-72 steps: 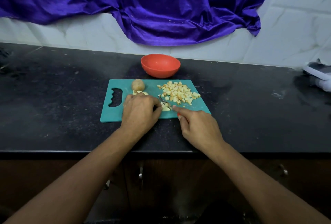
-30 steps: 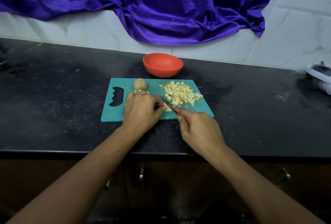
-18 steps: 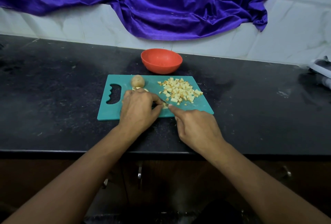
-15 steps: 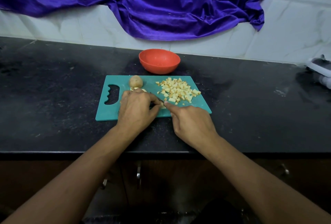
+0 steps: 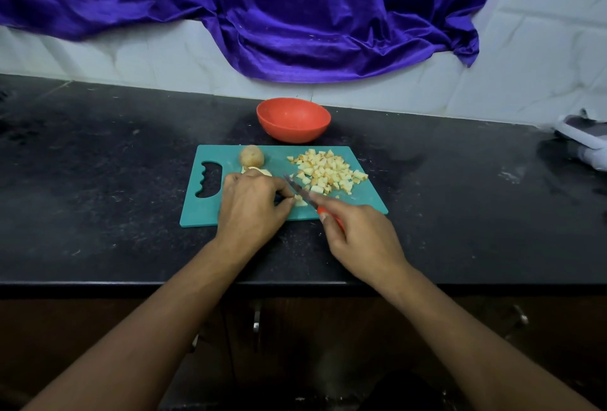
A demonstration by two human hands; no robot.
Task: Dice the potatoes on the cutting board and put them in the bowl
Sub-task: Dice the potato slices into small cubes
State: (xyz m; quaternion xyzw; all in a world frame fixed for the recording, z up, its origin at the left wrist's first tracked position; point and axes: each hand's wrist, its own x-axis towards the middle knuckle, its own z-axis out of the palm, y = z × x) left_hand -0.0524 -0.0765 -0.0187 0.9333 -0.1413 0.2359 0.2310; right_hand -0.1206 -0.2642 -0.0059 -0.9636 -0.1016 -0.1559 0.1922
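Both hands meet on the cutting board (image 5: 203, 210): my left hand (image 5: 253, 210) pinches a potato piece (image 5: 299, 202), my right hand (image 5: 361, 240) grips the knife (image 5: 300, 192). Diced potato (image 5: 328, 172) lies at two o'clock, whole potato (image 5: 251, 156) at eleven, bowl (image 5: 293, 120) at twelve.

Orange bowl (image 5: 293, 120), teal cutting board (image 5: 328, 207)

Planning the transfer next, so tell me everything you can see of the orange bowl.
The bowl is round, orange-red, smooth and plastic-looking. It stands upright on the black counter, just beyond the far edge of the teal cutting board. The part of its inside that shows holds nothing. No hand touches it; whether it meets the board cannot be told.
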